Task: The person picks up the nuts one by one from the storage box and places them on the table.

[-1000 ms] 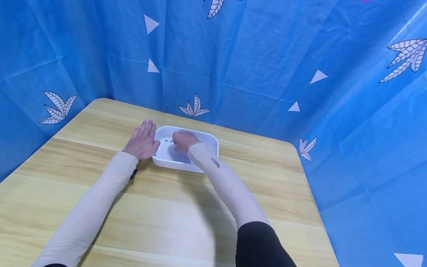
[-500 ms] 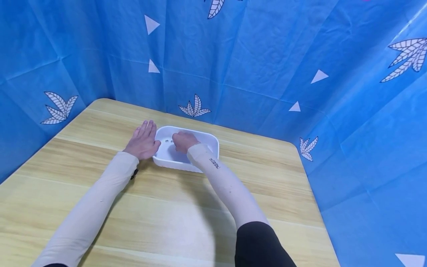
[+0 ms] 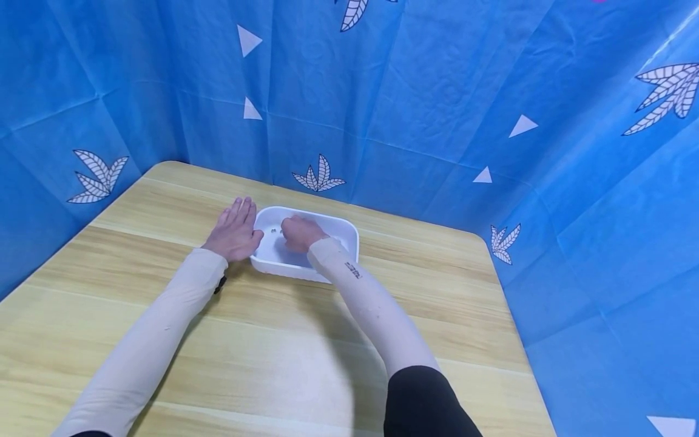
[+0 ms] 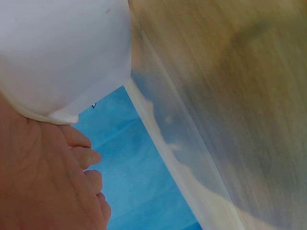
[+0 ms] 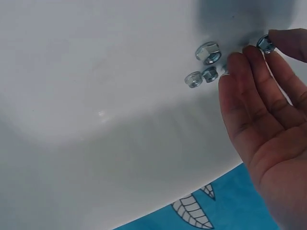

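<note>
A white plastic tray [image 3: 289,271] stands on the wooden table, with the right hand [image 3: 301,233] reaching down into it. In the right wrist view, that hand's thumb and a finger pinch a small shiny metal hex nut [image 5: 265,44]. Close by on the tray floor lie a larger nut [image 5: 208,53] and smaller nuts [image 5: 194,79]; one is partly hidden behind the fingertips. Outside the tray's left end, the left hand [image 3: 233,234] is laid out with straight fingers, its thumb at the rim. The left wrist view shows this hand beside the tray's outer wall [image 4: 67,52].
The light wooden table [image 3: 246,358] extends in front of the tray and to both sides. A blue curtain [image 3: 426,109] with white leaves and triangles closes off the back and the sides, near the table's far edge.
Almost nothing differs. Both hands keep their places at the tray, with only a very slight shift of the right forearm.
</note>
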The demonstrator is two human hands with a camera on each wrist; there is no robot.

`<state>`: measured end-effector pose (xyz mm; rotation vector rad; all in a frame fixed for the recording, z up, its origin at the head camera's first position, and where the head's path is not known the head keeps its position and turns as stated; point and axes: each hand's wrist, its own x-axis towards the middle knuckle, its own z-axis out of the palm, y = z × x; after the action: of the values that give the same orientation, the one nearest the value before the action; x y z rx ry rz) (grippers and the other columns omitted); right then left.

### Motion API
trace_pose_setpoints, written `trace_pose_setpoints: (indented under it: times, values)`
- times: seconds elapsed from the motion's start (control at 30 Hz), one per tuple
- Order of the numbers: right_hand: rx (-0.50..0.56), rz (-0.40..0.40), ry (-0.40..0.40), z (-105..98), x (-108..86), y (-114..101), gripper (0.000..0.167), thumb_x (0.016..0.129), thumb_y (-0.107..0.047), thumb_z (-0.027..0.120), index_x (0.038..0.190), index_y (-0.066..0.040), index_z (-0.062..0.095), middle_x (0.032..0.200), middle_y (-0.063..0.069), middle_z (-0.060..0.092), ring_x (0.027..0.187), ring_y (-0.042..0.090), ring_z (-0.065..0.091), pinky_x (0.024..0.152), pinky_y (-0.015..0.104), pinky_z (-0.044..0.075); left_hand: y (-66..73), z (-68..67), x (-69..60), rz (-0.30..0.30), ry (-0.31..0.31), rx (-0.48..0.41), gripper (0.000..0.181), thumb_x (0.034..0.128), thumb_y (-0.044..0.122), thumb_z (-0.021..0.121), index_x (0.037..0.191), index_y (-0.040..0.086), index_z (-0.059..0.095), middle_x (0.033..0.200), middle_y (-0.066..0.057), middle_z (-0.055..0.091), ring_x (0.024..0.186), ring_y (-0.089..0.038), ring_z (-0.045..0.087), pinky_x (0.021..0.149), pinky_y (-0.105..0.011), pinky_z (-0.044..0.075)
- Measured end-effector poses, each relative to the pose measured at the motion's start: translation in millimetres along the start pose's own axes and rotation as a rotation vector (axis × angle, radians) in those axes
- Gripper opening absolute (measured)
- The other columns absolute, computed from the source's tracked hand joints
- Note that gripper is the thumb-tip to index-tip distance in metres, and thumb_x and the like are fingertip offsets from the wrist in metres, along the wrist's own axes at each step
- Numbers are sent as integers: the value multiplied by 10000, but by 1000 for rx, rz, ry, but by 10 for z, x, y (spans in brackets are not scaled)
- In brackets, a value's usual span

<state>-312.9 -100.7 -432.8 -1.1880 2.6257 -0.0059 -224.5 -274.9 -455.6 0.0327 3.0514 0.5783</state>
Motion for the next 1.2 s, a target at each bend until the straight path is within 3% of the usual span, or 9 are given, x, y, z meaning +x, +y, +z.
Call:
trace_pose_setpoints:
  times: [0.13,0.3,0.43,0.73,1.2]
  values:
    - [50,-18,8,31,16,54,233,987,-100,641,1187,-115,760,1126,31,765,904,130,642,940,235,562,3,6,-2,-5,0,-1,747,1070,324,299,1613,-98,7,1721,-277,-65,1607,-457,-108,1312,-601,-59]
    - [111,-12,19,41,13,117,174,962,-68,645,1060,-115,781,1019,16,751,863,133,629,845,222,549,8,5,-1,-9,-2,-2,748,1073,331,297,1617,-87,0,1723,-265,-78,1607,-451,-120,1311,-595,-70]
    - [186,-3,55,32,-2,138,151,948,-46,670,1018,-105,790,1025,22,750,892,146,626,860,240,551,10,-2,0,-12,-5,2,747,1074,333,290,1617,-87,-6,1722,-261,-92,1606,-449,-131,1310,-594,-78]
    - [213,-41,70,87,19,171,300,940,-28,698,1223,-96,770,1295,84,747,1168,161,693,1077,271,545,9,-2,5,-18,-16,-10,751,1073,337,287,1618,-81,-18,1721,-256,-104,1603,-445,-150,1307,-594,-91]
    - [439,-88,149,122,38,273,151,906,-52,777,1051,-41,818,1080,105,811,1014,180,747,920,193,584,4,7,14,-19,-11,-2,752,1072,341,290,1617,-86,-3,1722,-260,-90,1603,-462,-128,1307,-600,-84]
